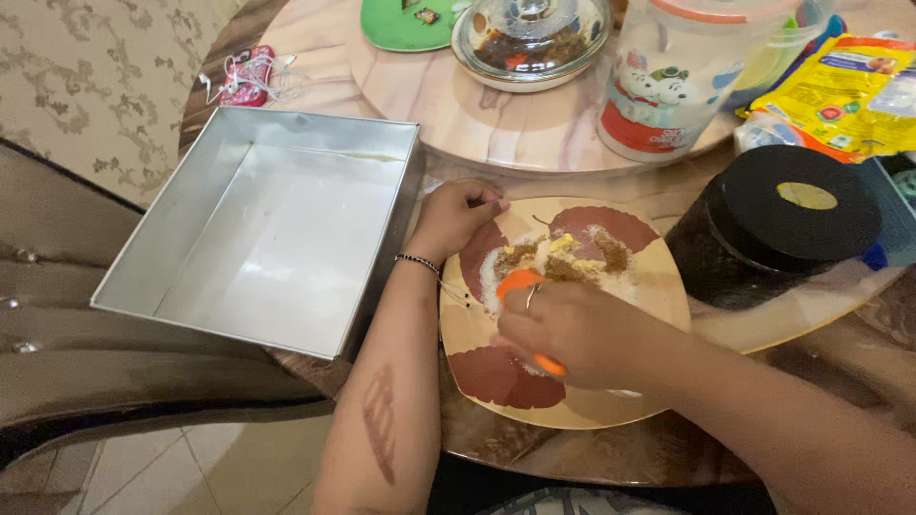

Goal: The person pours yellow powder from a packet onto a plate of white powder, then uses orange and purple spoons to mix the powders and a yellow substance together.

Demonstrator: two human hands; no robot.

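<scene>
**Spoon working rice on a leaf-patterned plate**

The person is sitting at a round marble-look table (572, 458). A tan plate (658, 286) with dark red leaf shapes is lying just in front of them, holding a mound of white rice with yellow and brown bits (572, 257).

The right hand (572, 334) is closing around an orange spoon (520, 282). The handle is running through the fist; its tail is showing at the hand's 6 o'clock, its bowl end at 11 o'clock. So the long axis is running roughly 5 to 11 o'clock across the plate, working end pointing away from the person into the near edge of the rice.

The left hand (456, 217) is curling loosely at the plate's 10 o'clock rim, fingertips touching the edge; whether it is pinching the rim cannot be told. A beaded bracelet is sitting on that wrist.

Judged step: the spoon is gathering or mixing the food while the other hand is steadying the plate. A next stroke would call for a shallow scoop, keeping the rice from sliding off.

An empty square metal baking tin (258, 238) is lying at the plate's 9 o'clock, overhanging the table edge. A black-lidded jar (792, 219) is standing at 3 o'clock. At 12 o'clock a raised turntable is carrying a glass-lidded dish (530, 38) and a clear plastic jug (677, 76).
</scene>
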